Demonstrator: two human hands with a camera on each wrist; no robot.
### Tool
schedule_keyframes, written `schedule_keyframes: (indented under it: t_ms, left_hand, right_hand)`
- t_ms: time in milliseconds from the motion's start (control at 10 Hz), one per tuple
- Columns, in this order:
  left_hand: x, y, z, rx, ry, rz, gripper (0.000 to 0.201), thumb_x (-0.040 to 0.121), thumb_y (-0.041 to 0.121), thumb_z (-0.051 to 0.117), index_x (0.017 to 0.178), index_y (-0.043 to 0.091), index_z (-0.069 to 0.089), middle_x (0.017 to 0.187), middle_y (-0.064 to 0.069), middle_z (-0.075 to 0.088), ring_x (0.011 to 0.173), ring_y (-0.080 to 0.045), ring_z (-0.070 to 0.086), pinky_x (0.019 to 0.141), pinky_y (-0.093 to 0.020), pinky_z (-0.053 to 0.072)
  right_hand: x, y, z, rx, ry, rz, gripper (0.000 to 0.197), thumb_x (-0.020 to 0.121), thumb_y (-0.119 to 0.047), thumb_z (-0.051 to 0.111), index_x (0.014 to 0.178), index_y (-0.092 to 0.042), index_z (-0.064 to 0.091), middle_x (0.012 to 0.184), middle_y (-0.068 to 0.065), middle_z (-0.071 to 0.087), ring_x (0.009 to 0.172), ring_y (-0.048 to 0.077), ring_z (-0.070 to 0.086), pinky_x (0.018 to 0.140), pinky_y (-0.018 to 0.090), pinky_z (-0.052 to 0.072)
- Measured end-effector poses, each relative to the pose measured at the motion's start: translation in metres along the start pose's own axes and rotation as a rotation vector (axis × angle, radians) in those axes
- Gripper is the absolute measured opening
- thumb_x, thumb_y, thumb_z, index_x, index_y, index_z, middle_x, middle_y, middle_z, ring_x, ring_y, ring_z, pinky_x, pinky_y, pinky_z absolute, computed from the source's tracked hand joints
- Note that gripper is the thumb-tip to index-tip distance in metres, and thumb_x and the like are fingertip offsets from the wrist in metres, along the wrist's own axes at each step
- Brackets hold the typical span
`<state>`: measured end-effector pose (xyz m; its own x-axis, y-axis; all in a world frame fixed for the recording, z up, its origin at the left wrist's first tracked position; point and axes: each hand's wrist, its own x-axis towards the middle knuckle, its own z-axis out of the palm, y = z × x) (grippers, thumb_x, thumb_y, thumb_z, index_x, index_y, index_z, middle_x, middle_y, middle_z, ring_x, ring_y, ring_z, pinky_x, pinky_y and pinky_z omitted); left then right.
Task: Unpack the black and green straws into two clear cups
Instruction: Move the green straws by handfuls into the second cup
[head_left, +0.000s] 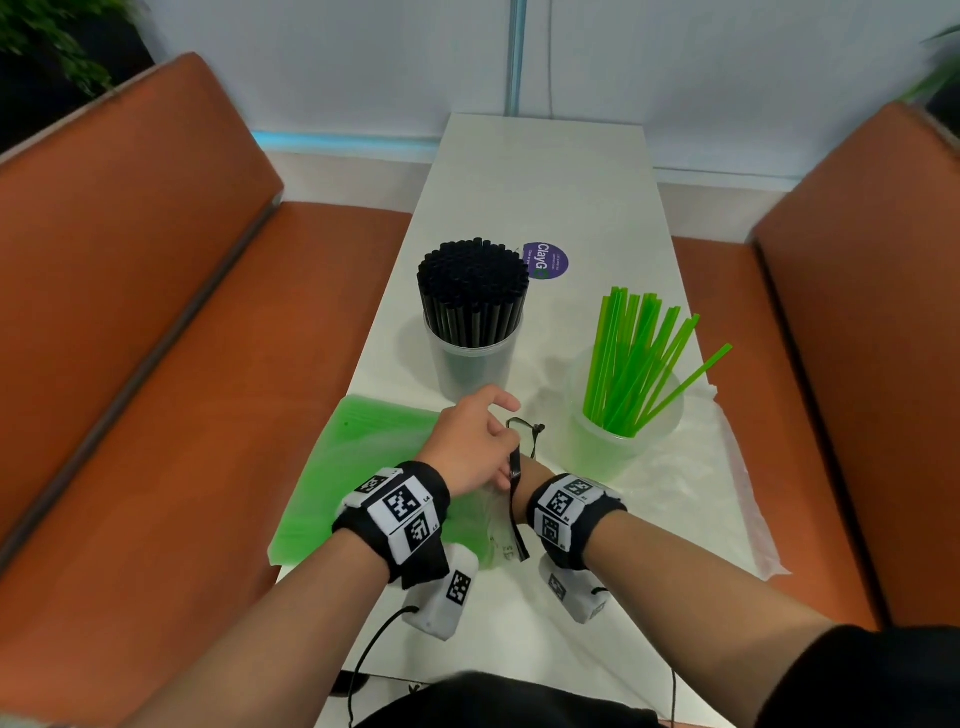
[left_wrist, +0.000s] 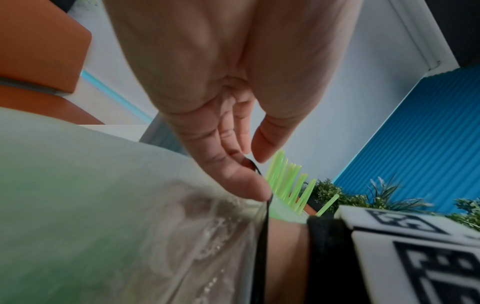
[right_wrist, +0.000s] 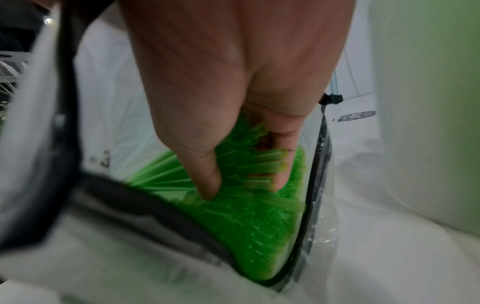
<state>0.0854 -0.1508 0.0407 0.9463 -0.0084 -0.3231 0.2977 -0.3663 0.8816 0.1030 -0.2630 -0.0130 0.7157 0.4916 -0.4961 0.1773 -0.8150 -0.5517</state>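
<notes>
A clear cup packed with black straws stands mid-table. To its right a second clear cup holds several green straws that fan out. A clear zip bag full of green straws lies at the table's near left. My left hand sits over the bag's mouth, its fingers hooked on the black rim and lifting it. My right hand is inside the bag and grips a bunch of green straws. In the head view only its wrist shows.
An empty clear plastic bag lies flat at the right, under and behind the green cup. A purple round sticker is on the white table behind the black straws. Orange benches flank the narrow table.
</notes>
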Motion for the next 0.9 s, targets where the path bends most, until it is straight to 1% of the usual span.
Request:
schedule_keyframes:
  t_ms: [100, 200, 300, 400, 600, 700, 800, 900]
  left_hand:
    - [0.0, -0.001, 0.0, -0.004, 0.001, 0.002, 0.028, 0.09, 0.005, 0.057, 0.109, 0.025, 0.057, 0.066, -0.003, 0.062, 0.053, -0.027, 0.067, 0.066, -0.048, 0.062]
    - [0.0, -0.002, 0.001, 0.006, -0.004, 0.006, 0.027, 0.092, 0.005, 0.056, 0.106, 0.028, 0.057, 0.067, -0.004, 0.063, 0.054, -0.028, 0.068, 0.067, -0.048, 0.061]
    - [0.0, -0.001, 0.002, 0.014, -0.003, 0.009, 0.026, 0.093, 0.005, 0.055, 0.106, 0.028, 0.057, 0.071, -0.007, 0.064, 0.057, -0.03, 0.068, 0.067, -0.05, 0.061]
    - [-0.001, 0.0, 0.002, 0.012, -0.003, 0.005, 0.026, 0.093, 0.004, 0.055, 0.108, 0.025, 0.057, 0.073, -0.009, 0.063, 0.056, -0.029, 0.067, 0.066, -0.05, 0.061]
    - [-0.004, 0.0, 0.003, 0.012, -0.005, -0.009, 0.027, 0.093, 0.003, 0.054, 0.111, 0.023, 0.057, 0.075, -0.008, 0.063, 0.057, -0.028, 0.066, 0.065, -0.049, 0.061]
    - [-0.005, -0.001, 0.003, 0.018, 0.001, -0.007, 0.026, 0.093, 0.004, 0.055, 0.109, 0.025, 0.057, 0.074, -0.009, 0.063, 0.057, -0.028, 0.066, 0.065, -0.049, 0.061]
    - [-0.004, -0.002, 0.002, 0.05, 0.006, 0.0, 0.025, 0.094, 0.006, 0.056, 0.106, 0.027, 0.057, 0.07, -0.008, 0.064, 0.055, -0.027, 0.066, 0.065, -0.047, 0.061]
    - [-0.003, -0.003, 0.002, 0.055, 0.01, 0.007, 0.024, 0.093, 0.005, 0.056, 0.106, 0.025, 0.059, 0.069, -0.007, 0.063, 0.052, -0.021, 0.063, 0.057, -0.038, 0.059]
  right_hand:
    - [0.015, 0.007, 0.007, -0.184, -0.022, -0.046, 0.049, 0.09, 0.002, 0.056, 0.065, -0.027, 0.025, 0.07, -0.011, 0.03, 0.073, 0.011, 0.042, 0.075, 0.018, 0.043]
    - [0.015, 0.001, 0.004, -0.338, -0.059, -0.028, 0.044, 0.087, 0.002, 0.053, 0.063, -0.021, 0.025, 0.069, -0.007, 0.029, 0.082, 0.017, 0.042, 0.076, 0.027, 0.037]
    - [0.013, 0.002, 0.003, -0.359, -0.054, -0.05, 0.044, 0.086, 0.003, 0.054, 0.064, -0.022, 0.026, 0.07, -0.008, 0.03, 0.079, 0.018, 0.041, 0.073, 0.027, 0.035]
    - [0.015, 0.005, 0.007, -0.314, -0.103, -0.019, 0.044, 0.086, 0.002, 0.055, 0.065, -0.023, 0.026, 0.072, -0.007, 0.03, 0.082, 0.017, 0.042, 0.075, 0.026, 0.035]
    - [0.012, 0.007, 0.008, -0.367, -0.116, -0.014, 0.045, 0.085, 0.001, 0.061, 0.065, -0.022, 0.027, 0.073, -0.007, 0.03, 0.084, 0.018, 0.042, 0.076, 0.026, 0.037]
    - [0.008, 0.006, 0.003, -0.396, -0.093, -0.068, 0.043, 0.085, 0.0, 0.059, 0.066, -0.023, 0.028, 0.072, -0.007, 0.033, 0.082, 0.019, 0.046, 0.074, 0.027, 0.04]
    - [0.005, 0.009, -0.002, -0.388, -0.039, -0.118, 0.022, 0.084, -0.002, 0.054, 0.075, -0.017, 0.043, 0.084, 0.004, 0.054, 0.08, 0.025, 0.056, 0.073, 0.033, 0.05]
    - [-0.002, 0.019, -0.011, -0.405, 0.006, -0.102, 0.014, 0.087, -0.021, 0.062, 0.098, -0.014, 0.058, 0.095, 0.01, 0.061, 0.08, 0.028, 0.06, 0.073, 0.035, 0.054]
